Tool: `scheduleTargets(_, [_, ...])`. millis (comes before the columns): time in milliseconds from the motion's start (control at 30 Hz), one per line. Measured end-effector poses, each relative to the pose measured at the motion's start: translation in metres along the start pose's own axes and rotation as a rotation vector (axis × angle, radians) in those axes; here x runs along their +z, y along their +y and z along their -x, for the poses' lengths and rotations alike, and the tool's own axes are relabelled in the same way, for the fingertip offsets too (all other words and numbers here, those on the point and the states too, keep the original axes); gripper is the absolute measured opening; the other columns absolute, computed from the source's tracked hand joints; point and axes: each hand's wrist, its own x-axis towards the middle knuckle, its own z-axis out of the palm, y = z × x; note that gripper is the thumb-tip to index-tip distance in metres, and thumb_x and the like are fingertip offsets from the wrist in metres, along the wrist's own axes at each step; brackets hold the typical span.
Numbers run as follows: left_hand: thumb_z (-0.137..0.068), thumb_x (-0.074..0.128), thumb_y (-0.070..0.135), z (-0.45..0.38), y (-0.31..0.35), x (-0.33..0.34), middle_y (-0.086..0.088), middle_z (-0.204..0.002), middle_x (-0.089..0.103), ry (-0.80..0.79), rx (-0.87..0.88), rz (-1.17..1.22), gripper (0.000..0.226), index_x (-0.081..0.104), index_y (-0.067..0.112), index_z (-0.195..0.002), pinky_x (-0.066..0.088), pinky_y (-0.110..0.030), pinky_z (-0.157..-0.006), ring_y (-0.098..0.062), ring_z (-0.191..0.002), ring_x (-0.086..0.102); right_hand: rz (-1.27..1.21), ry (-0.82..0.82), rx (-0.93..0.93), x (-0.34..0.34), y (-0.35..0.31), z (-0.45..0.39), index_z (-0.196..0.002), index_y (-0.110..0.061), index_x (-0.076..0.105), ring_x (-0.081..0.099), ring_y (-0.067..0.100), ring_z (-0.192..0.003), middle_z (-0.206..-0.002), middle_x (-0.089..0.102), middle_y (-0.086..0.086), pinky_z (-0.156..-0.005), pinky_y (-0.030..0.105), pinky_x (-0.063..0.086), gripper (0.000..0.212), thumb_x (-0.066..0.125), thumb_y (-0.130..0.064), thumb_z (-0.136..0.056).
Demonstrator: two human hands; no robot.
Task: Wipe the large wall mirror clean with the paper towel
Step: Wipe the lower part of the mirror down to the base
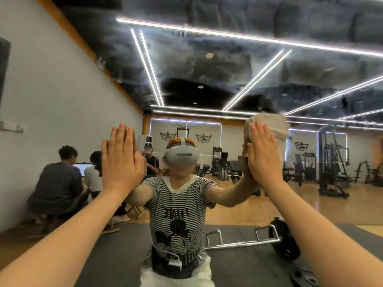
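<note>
Two bare forearms are seen reaching forward from the bottom corners, and both palms are laid flat against the wall mirror (207, 83), which fills nearly the whole view. The left hand (121, 160) is spread open with straight fingers and nothing in it, apparently used as a brace on the glass. The right hand (262, 154) is also held flat, fingers straight, and the paper towel (273, 126) is pressed against the mirror under its fingertips, a folded, off-white wad showing above and beside them. The wiping stroke is judged to be under way. Next, steady pressure and a sweep across the uncleaned glass are called for. Hazy, smeared patches are visible over the mirror's upper part, where the reflected ceiling lights look blurred.
</note>
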Motion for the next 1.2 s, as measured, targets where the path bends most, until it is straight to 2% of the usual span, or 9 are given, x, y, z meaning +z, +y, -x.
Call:
scheduleTargets(67, [-0.09, 0.021, 0.035, 0.0, 0.0, 0.0, -0.015, -0.16, 0.016, 0.002, 0.002, 0.014, 0.07, 0.021, 0.003, -0.152, 0.005, -0.047, -0.119, -0.028, -0.148, 0.01, 0.006, -0.013, 0.0, -0.003, 0.017, 0.003, -0.15, -0.025, 0.003, -0.005, 0.007, -0.144, -0.157, 0.0, -0.009, -0.118, 0.029, -0.005, 0.055, 0.018, -0.038, -0.098])
scheduleTargets(133, [-0.09, 0.022, 0.034, 0.001, -0.001, 0.0, -0.015, -0.16, 0.016, 0.001, 0.003, 0.025, 0.069, 0.021, 0.003, -0.152, 0.004, -0.046, -0.118, -0.028, -0.148, 0.01, 0.025, -0.02, 0.039, -0.01, 0.036, 0.007, -0.15, -0.023, 0.005, -0.003, 0.007, -0.145, -0.156, 0.001, -0.009, -0.119, 0.032, -0.002, 0.057, 0.017, -0.039, -0.097])
scheduleTargets(367, [-0.09, 0.027, 0.029, 0.0, -0.002, 0.001, -0.017, -0.16, 0.015, -0.003, 0.009, 0.048, 0.067, 0.021, 0.001, -0.151, 0.005, -0.05, -0.119, -0.031, -0.148, 0.01, 0.049, -0.06, 0.143, -0.023, 0.043, 0.009, -0.154, -0.018, 0.012, -0.007, 0.008, -0.143, -0.161, 0.003, -0.001, -0.119, 0.034, -0.004, 0.055, 0.035, -0.021, -0.104])
scheduleTargets(500, [-0.086, 0.032, 0.024, -0.003, 0.021, -0.013, -0.017, -0.158, 0.022, 0.014, -0.048, 0.191, 0.068, 0.027, 0.003, -0.15, 0.004, -0.052, -0.119, -0.033, -0.148, 0.012, -0.032, -0.135, 0.147, -0.038, 0.041, 0.008, -0.153, -0.021, 0.01, -0.008, 0.004, -0.142, -0.159, -0.001, -0.009, -0.121, 0.037, -0.003, 0.055, 0.035, -0.017, -0.104])
scheduleTargets(633, [-0.082, 0.035, 0.025, 0.002, 0.1, -0.016, -0.015, -0.152, 0.035, 0.026, 0.256, 0.33, 0.065, 0.039, 0.01, -0.144, 0.008, -0.051, -0.117, -0.027, -0.143, 0.02, -0.086, -0.173, 0.16, -0.05, 0.037, 0.005, -0.154, -0.022, 0.016, -0.004, 0.002, -0.142, -0.152, -0.003, -0.019, -0.122, 0.044, 0.008, 0.054, 0.036, -0.016, -0.104])
scheduleTargets(800, [-0.079, 0.035, 0.027, 0.013, 0.179, 0.01, -0.016, -0.146, 0.044, -0.042, 0.394, 0.291, 0.063, 0.044, 0.009, -0.139, 0.016, -0.053, -0.118, -0.031, -0.139, 0.034, -0.042, -0.176, 0.161, -0.05, 0.041, 0.007, -0.154, -0.025, 0.017, 0.007, 0.014, -0.149, -0.161, 0.008, -0.009, -0.121, 0.044, 0.014, 0.057, 0.041, -0.016, -0.103])
scheduleTargets(900, [-0.077, 0.034, 0.029, 0.018, 0.213, 0.029, -0.017, -0.144, 0.046, -0.08, 0.428, 0.249, 0.066, 0.042, 0.007, -0.138, 0.018, -0.052, -0.115, -0.032, -0.137, 0.035, 0.044, -0.149, 0.033, -0.045, 0.054, 0.013, -0.154, -0.02, 0.018, 0.013, 0.019, -0.148, -0.161, 0.011, -0.003, -0.12, 0.048, 0.017, 0.055, 0.038, -0.021, -0.102])
scheduleTargets(1067, [-0.078, 0.035, 0.03, 0.028, 0.27, 0.051, -0.02, -0.143, 0.047, -0.044, 0.388, 0.182, 0.067, 0.044, 0.002, -0.139, 0.022, -0.058, -0.108, -0.036, -0.134, 0.043, 0.188, -0.189, -0.199, -0.046, 0.097, 0.016, -0.152, -0.027, 0.004, 0.0, 0.01, -0.147, -0.159, -0.001, -0.009, -0.118, 0.037, 0.003, 0.056, 0.016, -0.042, -0.099])
scheduleTargets(1200, [-0.084, 0.035, 0.033, 0.043, 0.282, 0.082, -0.018, -0.152, 0.035, -0.038, 0.291, 0.061, 0.07, 0.031, 0.003, -0.146, 0.017, -0.052, -0.117, -0.031, -0.142, 0.028, 0.157, -0.119, -0.322, -0.036, 0.123, 0.018, -0.154, -0.019, 0.015, 0.01, 0.018, -0.148, -0.16, 0.009, -0.002, -0.119, 0.042, 0.011, 0.056, 0.022, -0.037, -0.101])
